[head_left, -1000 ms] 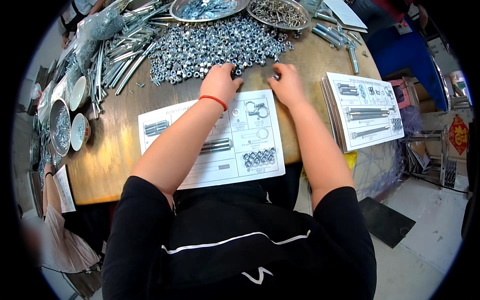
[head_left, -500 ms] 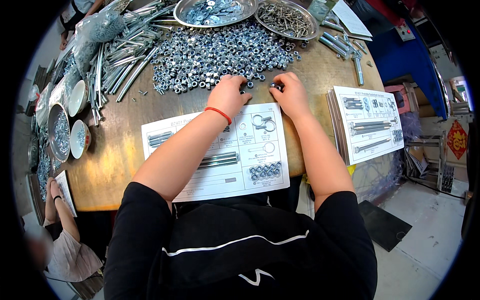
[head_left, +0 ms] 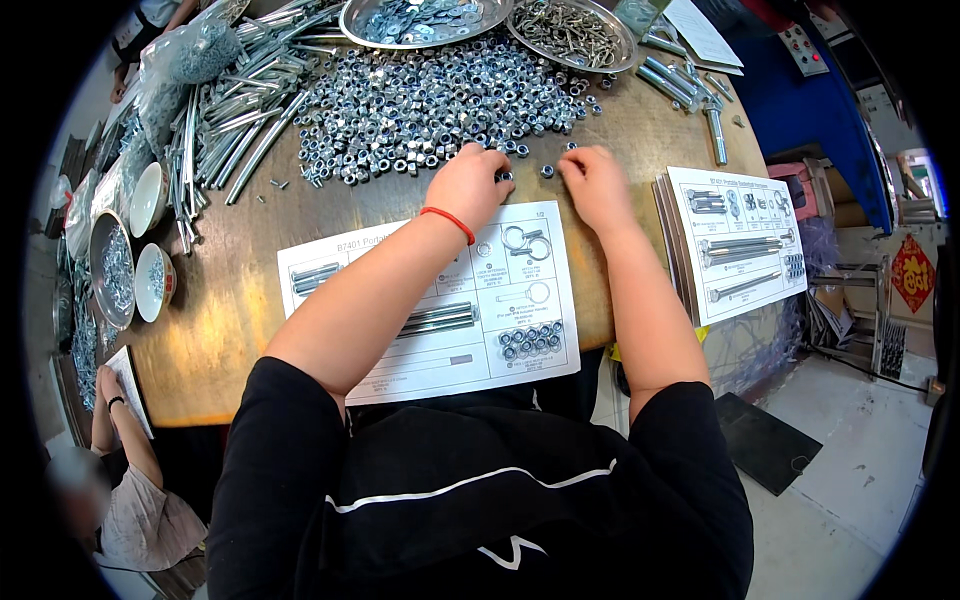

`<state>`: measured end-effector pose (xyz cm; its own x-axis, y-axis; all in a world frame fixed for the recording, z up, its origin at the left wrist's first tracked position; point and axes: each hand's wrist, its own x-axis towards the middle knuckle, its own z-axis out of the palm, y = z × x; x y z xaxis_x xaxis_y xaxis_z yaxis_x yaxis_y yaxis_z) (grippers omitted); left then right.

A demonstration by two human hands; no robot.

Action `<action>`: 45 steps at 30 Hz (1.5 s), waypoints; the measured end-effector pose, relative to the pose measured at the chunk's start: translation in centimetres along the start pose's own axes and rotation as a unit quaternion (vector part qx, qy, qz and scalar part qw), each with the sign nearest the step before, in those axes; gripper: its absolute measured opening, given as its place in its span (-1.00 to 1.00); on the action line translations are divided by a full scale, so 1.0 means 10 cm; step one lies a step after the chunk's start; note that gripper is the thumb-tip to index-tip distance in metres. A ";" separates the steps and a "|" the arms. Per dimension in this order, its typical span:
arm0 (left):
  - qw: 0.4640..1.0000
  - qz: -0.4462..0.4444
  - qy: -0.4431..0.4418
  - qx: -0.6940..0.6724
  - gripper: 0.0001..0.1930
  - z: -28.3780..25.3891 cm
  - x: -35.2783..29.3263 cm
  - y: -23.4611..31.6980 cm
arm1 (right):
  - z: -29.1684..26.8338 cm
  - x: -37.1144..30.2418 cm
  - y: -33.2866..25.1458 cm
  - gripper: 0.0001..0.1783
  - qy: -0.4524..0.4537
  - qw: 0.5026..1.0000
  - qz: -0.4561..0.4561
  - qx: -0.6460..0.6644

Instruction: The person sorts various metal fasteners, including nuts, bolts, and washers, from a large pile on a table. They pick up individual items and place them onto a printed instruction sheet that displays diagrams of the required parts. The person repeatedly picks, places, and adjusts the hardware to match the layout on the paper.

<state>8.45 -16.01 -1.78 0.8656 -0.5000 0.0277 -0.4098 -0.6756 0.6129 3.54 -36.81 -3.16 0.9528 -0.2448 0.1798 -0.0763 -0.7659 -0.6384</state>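
My left hand (head_left: pixel 468 188), with a red cord at the wrist, is closed at the near edge of a large pile of shiny metal nuts (head_left: pixel 430 110). A nut (head_left: pixel 504 177) shows between its thumb and fingers. To the right, my right hand (head_left: pixel 598 182) rests on the table with bent fingers; what its fingertips hold, if anything, is hidden. One loose nut (head_left: pixel 547 171) lies just left of those fingertips, and another nut (head_left: pixel 571 146) sits against the hand's far side. Beneath my left forearm lies a printed parts sheet (head_left: pixel 540 290) picturing hardware.
Long bolts (head_left: pixel 240 125) heap at the left, beside bowls (head_left: pixel 150 198) and a metal dish (head_left: pixel 103 270) of small parts. Round trays of washers (head_left: pixel 425 20) and small fasteners (head_left: pixel 572 35) stand behind. A stack of sheets (head_left: pixel 735 245) and thick bolts (head_left: pixel 716 135) are right. Another person (head_left: pixel 140 500) sits lower left.
My right hand has shifted slightly right, leaving a nut on the table beside its fingertips. My left hand has moved a little right with a nut at its fingers.
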 end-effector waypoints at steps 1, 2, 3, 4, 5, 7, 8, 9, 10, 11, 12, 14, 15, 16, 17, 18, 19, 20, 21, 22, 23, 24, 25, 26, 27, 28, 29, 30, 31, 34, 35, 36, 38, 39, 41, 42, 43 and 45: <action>1.000 -0.001 -0.005 0.002 -0.74 -0.01 0.00 0.00 | 0.00 -0.02 -0.11 -0.78 -0.027 0.999 -0.013 0.018; 1.000 -0.002 -0.010 0.003 -0.74 0.00 -0.01 0.00 | 0.00 -0.03 -0.20 -0.76 -0.053 0.998 -0.025 0.036; 1.000 -0.001 0.001 0.005 -0.75 0.00 -0.01 0.00 | 0.02 0.00 -0.24 -0.68 -0.069 0.997 -0.039 0.013; 1.000 0.002 0.011 0.007 -0.76 0.01 -0.02 0.00 | 0.07 0.04 -0.24 -0.68 -0.063 0.997 -0.039 0.005; 1.000 0.005 0.021 0.008 -0.77 0.02 -0.02 0.00 | 0.12 0.10 -0.23 -0.68 -0.057 0.998 -0.038 -0.003; 1.000 -0.002 0.011 0.011 -0.76 -0.02 -0.05 -0.01 | 0.19 0.18 -0.28 -0.70 -0.042 0.998 -0.047 -0.013; 1.000 -0.006 0.006 0.012 -0.76 -0.05 -0.06 0.00 | 0.21 0.19 -0.30 -0.71 -0.036 0.998 -0.059 -0.012; 1.000 -0.017 0.000 0.008 -0.76 -0.07 -0.08 0.01 | 0.24 0.19 -0.32 -0.72 -0.030 0.997 -0.071 -0.011; 1.000 -0.023 -0.010 0.011 -0.76 -0.11 -0.10 0.02 | 0.27 0.18 -0.34 -0.73 -0.026 0.996 -0.083 -0.008; 0.999 -0.029 -0.020 0.014 -0.76 -0.14 -0.12 0.01 | 0.29 0.18 -0.35 -0.74 -0.041 0.997 -0.067 -0.009; 0.999 -0.034 -0.030 0.016 -0.76 -0.17 -0.14 0.01 | 0.30 0.21 -0.35 -0.75 -0.045 0.996 -0.078 -0.013; 0.999 -0.038 -0.022 0.008 -0.76 -0.22 -0.24 0.02 | 0.31 0.20 -0.30 -0.76 -0.059 0.994 -0.092 -0.022; 0.999 -0.034 -0.018 -0.010 -0.76 -0.25 -0.27 0.02 | 0.31 0.19 -0.27 -0.79 -0.040 0.994 -0.103 -0.010; 0.999 -0.032 -0.015 -0.028 -0.76 -0.28 -0.34 0.00 | 0.31 0.18 -0.23 -0.79 -0.030 0.992 -0.120 -0.016; 0.998 0.045 0.048 -0.013 -0.74 -0.32 -0.43 -0.02 | 0.23 0.10 -0.28 -0.80 -0.029 0.994 -0.109 0.007; 0.997 0.037 0.061 -0.035 -0.75 -0.33 -0.58 0.02 | 0.13 0.00 -0.33 -0.80 -0.028 0.994 -0.097 0.030; 0.996 0.048 0.049 -0.052 -0.77 -0.41 -0.73 0.12 | -0.02 -0.13 -0.40 -0.81 -0.035 0.993 -0.104 0.048; 0.995 0.057 0.041 -0.068 -0.78 -0.46 -0.91 0.18 | -0.19 -0.31 -0.49 -0.81 -0.044 0.990 -0.115 0.068; 0.995 0.062 0.025 -0.068 -0.79 -0.46 -1.12 0.24 | -0.34 -0.53 -0.56 -0.81 -0.053 0.987 -0.125 0.089; 0.995 0.071 0.009 -0.069 -0.79 -0.45 -1.31 0.29 | -0.47 -0.79 -0.61 -0.81 -0.064 0.986 -0.141 0.061; 0.990 0.119 0.010 -0.070 -0.78 -0.40 -1.49 0.29 | -0.59 -1.04 -0.67 -0.80 -0.076 0.984 -0.158 0.033; 0.985 0.161 0.002 -0.056 -0.78 -0.39 -1.64 0.36 | -0.67 -1.30 -0.65 -0.79 -0.092 0.981 -0.169 0.040; 0.982 0.178 -0.005 -0.066 -0.79 -0.32 -1.79 0.40 | -0.70 -1.55 -0.63 -0.79 -0.108 0.977 -0.180 0.049; 0.978 0.193 -0.011 -0.075 -0.79 -0.23 -1.90 0.40 | -0.71 -1.75 -0.64 -0.77 -0.109 0.974 -0.196 0.037; 0.978 0.194 -0.017 -0.067 -0.79 -0.14 -1.98 0.40 | -0.68 -1.91 -0.62 -0.76 -0.126 0.971 -0.201 0.038; 0.978 0.196 -0.023 -0.061 -0.79 -0.06 -2.05 0.40 | -0.63 -2.05 -0.57 -0.75 -0.143 0.967 -0.205 0.039; 0.978 0.198 -0.030 -0.054 -0.79 0.01 -2.10 0.41 | -0.56 -2.13 -0.53 -0.73 -0.142 0.967 -0.208 0.036; 0.980 0.191 -0.026 -0.050 -0.78 0.06 -2.14 0.42 | -0.48 -2.20 -0.49 -0.72 -0.140 0.967 -0.211 0.034; 0.982 0.185 -0.021 -0.045 -0.78 0.11 -2.16 0.44 | -0.44 -2.24 -0.49 -0.71 -0.138 0.966 -0.215 0.030; 0.986 0.165 0.019 -0.010 -0.75 0.20 -2.18 0.46 | -0.44 -2.25 -0.54 -0.70 -0.105 0.975 -0.193 0.028; 0.989 0.145 0.029 0.010 -0.74 0.16 -2.20 0.50 | -0.47 -2.25 -0.56 -0.69 -0.073 0.978 -0.197 0.012; 0.991 0.125 0.038 0.030 -0.72 0.15 -2.21 0.52 | -0.47 -2.30 -0.55 -0.68 -0.077 0.986 -0.147 0.010; 0.992 0.098 0.040 0.064 -0.67 0.15 -2.24 0.49 | -0.52 -2.38 -0.53 -0.65 -0.082 0.995 -0.051 0.002; 0.994 0.078 0.024 0.078 -0.66 0.15 -2.24 0.47 | -0.52 -2.37 -0.53 -0.63 -0.085 0.995 -0.046 -0.002; 0.993 0.057 0.004 0.106 -0.63 0.15 -2.22 0.47 | -0.51 -2.37 -0.53 -0.63 -0.104 0.994 -0.024 0.003; 0.992 0.058 0.006 0.108 -0.63 0.15 -2.20 0.48 | -0.50 -2.37 -0.53 -0.63 -0.113 0.994 -0.013 0.006; 0.992 0.058 0.008 0.112 -0.63 0.16 -2.18 0.49 | -0.47 -2.35 -0.53 -0.62 -0.113 0.993 -0.016 0.006; 0.992 0.065 0.020 0.110 -0.63 0.18 -2.16 0.51 | -0.43 -2.30 -0.52 -0.61 -0.112 0.993 -0.024 0.006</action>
<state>-12.87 -9.62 -0.70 0.8101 -0.5718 0.1298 -0.5683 -0.7110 0.4142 -19.20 -29.74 -0.74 0.9968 -0.0690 0.0393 -0.0276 -0.7654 -0.6429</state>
